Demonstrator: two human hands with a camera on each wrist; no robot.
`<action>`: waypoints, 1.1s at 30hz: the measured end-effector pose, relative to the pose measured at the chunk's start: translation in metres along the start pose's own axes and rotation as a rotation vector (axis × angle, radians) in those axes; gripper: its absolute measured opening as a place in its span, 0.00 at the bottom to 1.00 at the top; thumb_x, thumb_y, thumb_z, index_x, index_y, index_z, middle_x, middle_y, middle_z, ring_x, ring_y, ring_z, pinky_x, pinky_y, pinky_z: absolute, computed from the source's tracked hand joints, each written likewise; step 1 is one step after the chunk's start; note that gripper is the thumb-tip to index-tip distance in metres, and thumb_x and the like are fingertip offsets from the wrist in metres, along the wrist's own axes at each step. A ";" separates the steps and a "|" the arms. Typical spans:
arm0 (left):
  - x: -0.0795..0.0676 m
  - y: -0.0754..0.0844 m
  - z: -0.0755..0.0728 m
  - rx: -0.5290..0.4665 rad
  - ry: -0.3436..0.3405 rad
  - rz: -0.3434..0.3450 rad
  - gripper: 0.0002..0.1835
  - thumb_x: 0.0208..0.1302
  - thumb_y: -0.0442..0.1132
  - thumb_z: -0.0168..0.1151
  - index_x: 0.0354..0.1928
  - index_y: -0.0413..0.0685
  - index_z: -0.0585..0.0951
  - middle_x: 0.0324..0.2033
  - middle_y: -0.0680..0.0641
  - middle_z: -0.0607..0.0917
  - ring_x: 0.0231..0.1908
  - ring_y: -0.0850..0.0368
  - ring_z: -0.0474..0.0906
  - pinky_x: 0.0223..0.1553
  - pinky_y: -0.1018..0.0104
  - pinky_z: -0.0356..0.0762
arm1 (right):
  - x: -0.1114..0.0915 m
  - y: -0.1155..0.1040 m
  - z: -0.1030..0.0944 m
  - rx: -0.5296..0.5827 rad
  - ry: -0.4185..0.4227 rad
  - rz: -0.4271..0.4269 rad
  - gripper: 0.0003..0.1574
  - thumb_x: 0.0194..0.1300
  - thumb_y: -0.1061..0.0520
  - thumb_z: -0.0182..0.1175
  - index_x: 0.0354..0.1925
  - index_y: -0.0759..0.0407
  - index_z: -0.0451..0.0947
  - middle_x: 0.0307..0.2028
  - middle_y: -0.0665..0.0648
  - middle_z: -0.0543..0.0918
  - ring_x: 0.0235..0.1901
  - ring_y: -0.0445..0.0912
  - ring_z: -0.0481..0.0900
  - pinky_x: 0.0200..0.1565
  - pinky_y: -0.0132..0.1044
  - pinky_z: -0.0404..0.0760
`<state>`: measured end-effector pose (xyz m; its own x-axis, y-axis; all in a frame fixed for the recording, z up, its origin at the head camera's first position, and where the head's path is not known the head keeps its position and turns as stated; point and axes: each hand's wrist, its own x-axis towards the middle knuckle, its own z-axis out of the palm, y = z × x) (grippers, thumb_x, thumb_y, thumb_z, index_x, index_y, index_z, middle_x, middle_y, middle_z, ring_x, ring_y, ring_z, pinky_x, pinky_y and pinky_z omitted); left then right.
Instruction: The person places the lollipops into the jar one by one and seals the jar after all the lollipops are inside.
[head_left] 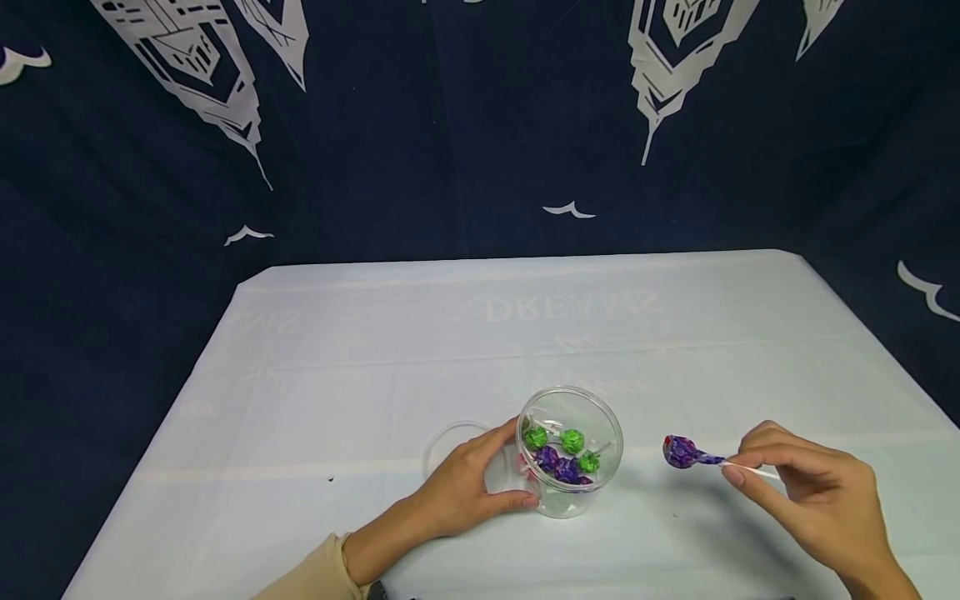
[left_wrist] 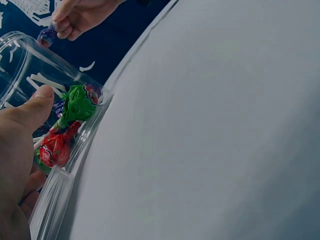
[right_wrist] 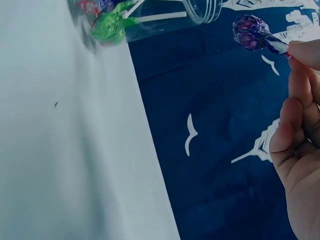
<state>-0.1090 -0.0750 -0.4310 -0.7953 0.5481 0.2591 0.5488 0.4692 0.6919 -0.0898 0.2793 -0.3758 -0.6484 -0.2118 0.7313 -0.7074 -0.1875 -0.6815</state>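
Observation:
My left hand (head_left: 468, 483) grips the side of a clear plastic jar (head_left: 560, 505) that stands upright on the table without its lid. Wrapped lollipops in green (left_wrist: 79, 106), red (left_wrist: 56, 150) and purple (head_left: 566, 470) lie inside, their white sticks showing through the wall. Off to the jar's right, my right hand (head_left: 817, 492) pinches another lollipop (head_left: 680, 452) by its white stick, between thumb and fingers. Its purple wrapped head points left toward the jar and is held above the table.
A clear round lid (head_left: 442, 437) lies on the white-covered table (head_left: 337, 400), left of the jar and partly behind my left hand. Dark blue cloth (head_left: 450, 167) with white printed shapes hangs behind and at both sides of the table.

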 end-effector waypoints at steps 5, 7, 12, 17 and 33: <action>-0.001 0.000 0.000 -0.007 -0.003 0.000 0.48 0.56 0.53 0.73 0.76 0.53 0.59 0.68 0.50 0.71 0.66 0.51 0.68 0.67 0.56 0.66 | 0.012 -0.002 0.010 0.028 0.002 -0.042 0.10 0.46 0.86 0.65 0.31 0.84 0.79 0.28 0.65 0.81 0.33 0.48 0.75 0.38 0.29 0.78; -0.001 0.000 0.000 -0.009 -0.003 0.001 0.48 0.56 0.53 0.73 0.76 0.53 0.59 0.69 0.50 0.71 0.66 0.52 0.68 0.67 0.56 0.65 | 0.016 -0.003 0.013 0.029 0.005 -0.045 0.10 0.46 0.86 0.65 0.31 0.84 0.79 0.27 0.64 0.81 0.33 0.48 0.75 0.38 0.29 0.78; -0.001 0.000 -0.001 -0.009 -0.002 0.006 0.48 0.57 0.52 0.73 0.75 0.53 0.59 0.69 0.50 0.71 0.66 0.52 0.68 0.67 0.56 0.65 | 0.024 -0.004 0.020 0.032 -0.002 -0.056 0.10 0.46 0.85 0.65 0.31 0.83 0.79 0.27 0.64 0.81 0.32 0.48 0.75 0.36 0.29 0.78; -0.001 0.001 -0.001 -0.003 -0.003 0.005 0.48 0.56 0.52 0.73 0.75 0.52 0.60 0.68 0.49 0.71 0.66 0.51 0.69 0.67 0.55 0.66 | 0.033 -0.003 0.028 0.080 -0.042 -0.112 0.09 0.48 0.84 0.65 0.31 0.82 0.80 0.27 0.64 0.81 0.33 0.48 0.75 0.35 0.29 0.76; 0.000 0.000 -0.001 -0.003 -0.008 -0.001 0.48 0.56 0.52 0.73 0.75 0.52 0.60 0.68 0.49 0.71 0.66 0.51 0.69 0.67 0.55 0.66 | 0.045 0.012 0.054 0.098 -0.131 -0.138 0.09 0.53 0.81 0.65 0.35 0.78 0.82 0.30 0.62 0.82 0.34 0.48 0.75 0.39 0.30 0.77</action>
<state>-0.1093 -0.0755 -0.4304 -0.7934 0.5535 0.2531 0.5476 0.4676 0.6939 -0.1116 0.2158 -0.3526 -0.5010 -0.2989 0.8122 -0.7519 -0.3143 -0.5795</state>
